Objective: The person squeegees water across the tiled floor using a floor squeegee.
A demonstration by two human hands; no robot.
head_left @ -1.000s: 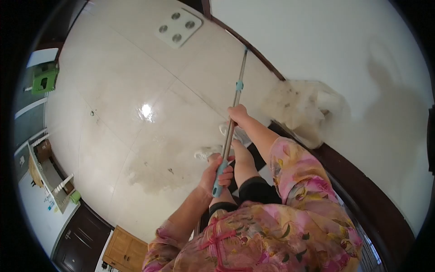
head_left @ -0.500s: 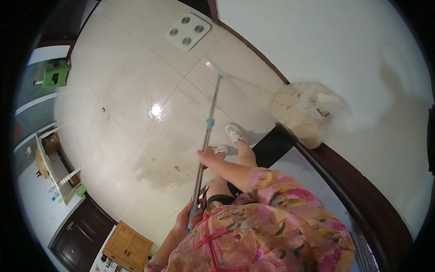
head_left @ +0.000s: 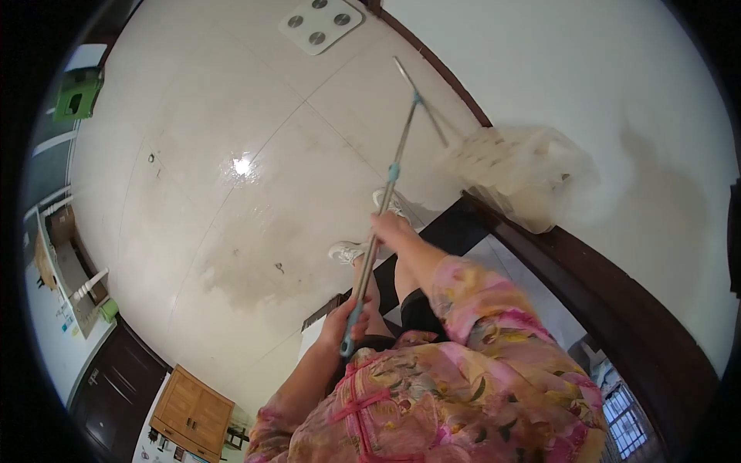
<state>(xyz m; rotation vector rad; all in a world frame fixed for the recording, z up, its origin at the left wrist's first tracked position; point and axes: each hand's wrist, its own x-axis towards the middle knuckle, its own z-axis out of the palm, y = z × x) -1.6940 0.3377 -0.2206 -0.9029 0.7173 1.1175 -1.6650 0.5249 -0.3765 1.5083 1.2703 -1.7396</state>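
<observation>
Both my hands are wrapped round the pole of a long-handled floor squeegee [head_left: 400,147]. My left hand [head_left: 340,320] is closed near the top end, on the blue grip. Further down the metal shaft, my right hand [head_left: 390,230] is closed just above my shoes. A light-blue collar [head_left: 394,171] sits on the shaft below it. At the far end, a thin bar-shaped head [head_left: 404,74] lies slantwise on the pale tiles near the wall's brown skirting. Wet, brownish smears [head_left: 255,266] and a small dark bit [head_left: 279,268] mark the tiled floor to the left.
A white scale [head_left: 320,25] lies on the floor ahead. By the wall on the right stands a pale plastic bag [head_left: 519,166], close to the dark threshold [head_left: 455,225]. A green stool [head_left: 77,94] and a wooden cabinet [head_left: 191,409] are at the left.
The squeegee's head has swung right and forward, nearer the skirting and the bag. Both hands have moved up and right in view with the pole. My view has shifted, and one shoe has stepped left.
</observation>
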